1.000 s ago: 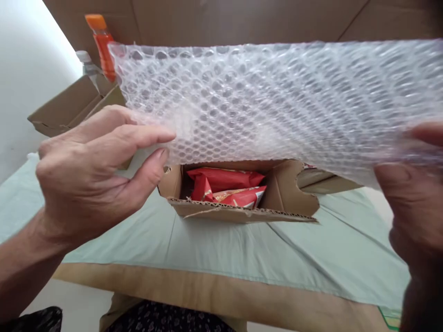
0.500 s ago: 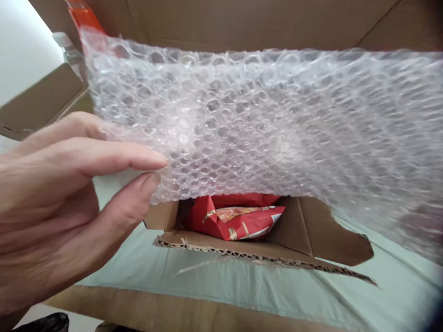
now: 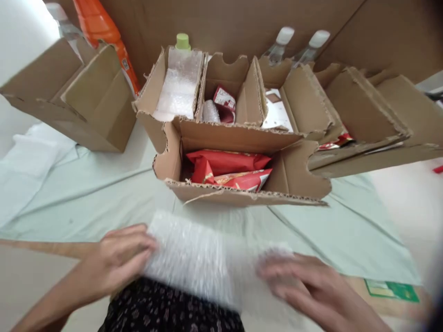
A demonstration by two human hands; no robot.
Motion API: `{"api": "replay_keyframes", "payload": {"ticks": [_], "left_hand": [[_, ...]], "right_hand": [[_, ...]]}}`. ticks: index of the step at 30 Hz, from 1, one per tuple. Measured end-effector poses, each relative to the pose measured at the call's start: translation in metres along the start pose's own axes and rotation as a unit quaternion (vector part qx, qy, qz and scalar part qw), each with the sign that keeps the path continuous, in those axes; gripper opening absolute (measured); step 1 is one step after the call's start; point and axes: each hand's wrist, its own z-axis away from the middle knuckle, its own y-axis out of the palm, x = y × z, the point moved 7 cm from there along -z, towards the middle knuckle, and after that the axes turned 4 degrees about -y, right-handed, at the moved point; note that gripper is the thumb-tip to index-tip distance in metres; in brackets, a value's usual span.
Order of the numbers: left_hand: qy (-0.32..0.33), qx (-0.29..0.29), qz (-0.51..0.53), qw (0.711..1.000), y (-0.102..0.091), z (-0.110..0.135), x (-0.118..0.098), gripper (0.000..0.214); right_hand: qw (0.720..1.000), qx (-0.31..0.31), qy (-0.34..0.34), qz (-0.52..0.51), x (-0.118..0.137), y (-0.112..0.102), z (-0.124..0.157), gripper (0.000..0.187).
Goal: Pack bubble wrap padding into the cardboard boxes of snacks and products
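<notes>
A strip of bubble wrap [image 3: 188, 258] is stretched between my two hands, low over the table's front edge and my lap. My left hand [image 3: 124, 256] pinches its left end, fingers closed. At the other end my right hand [image 3: 294, 281] has hold of the wrap; motion smears both the hand and that part of the sheet. Just beyond stands an open cardboard box [image 3: 242, 198] with red packets [image 3: 228, 161] lying inside. Neither hand touches the box.
Behind it, a row of cardboard compartments holds a sheet of bubble wrap [image 3: 180, 78], a red-and-white packet [image 3: 224, 103] and other items. At left are another cardboard box [image 3: 104, 115] and an orange bottle [image 3: 100, 27]. Clear bottles [image 3: 277, 50] stand at the back. Pale green cloth [image 3: 104, 198] covers the table.
The bubble wrap has come down from in front of my view to near my lap, and both hands have dropped with it. The boxes behind now show.
</notes>
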Motion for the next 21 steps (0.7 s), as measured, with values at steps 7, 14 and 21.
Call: {"api": "replay_keyframes", "payload": {"ticks": [7,14,21], "left_hand": [[0.007,-0.092,-0.053,0.994,0.037,-0.044,-0.048,0.021],[0.167,-0.049,-0.024,0.984,0.073,-0.027,-0.110,0.025],[0.227,0.081,-0.026,0.970,0.123,-0.024,-0.119,0.024]], "right_hand": [[0.978,-0.093,0.182,-0.032,-0.069,0.049,0.005,0.041],[0.956,-0.140,0.231,-0.112,-0.064,0.064,0.038,0.040],[0.941,-0.148,0.237,-0.192,-0.043,0.083,0.069,0.041]]}}
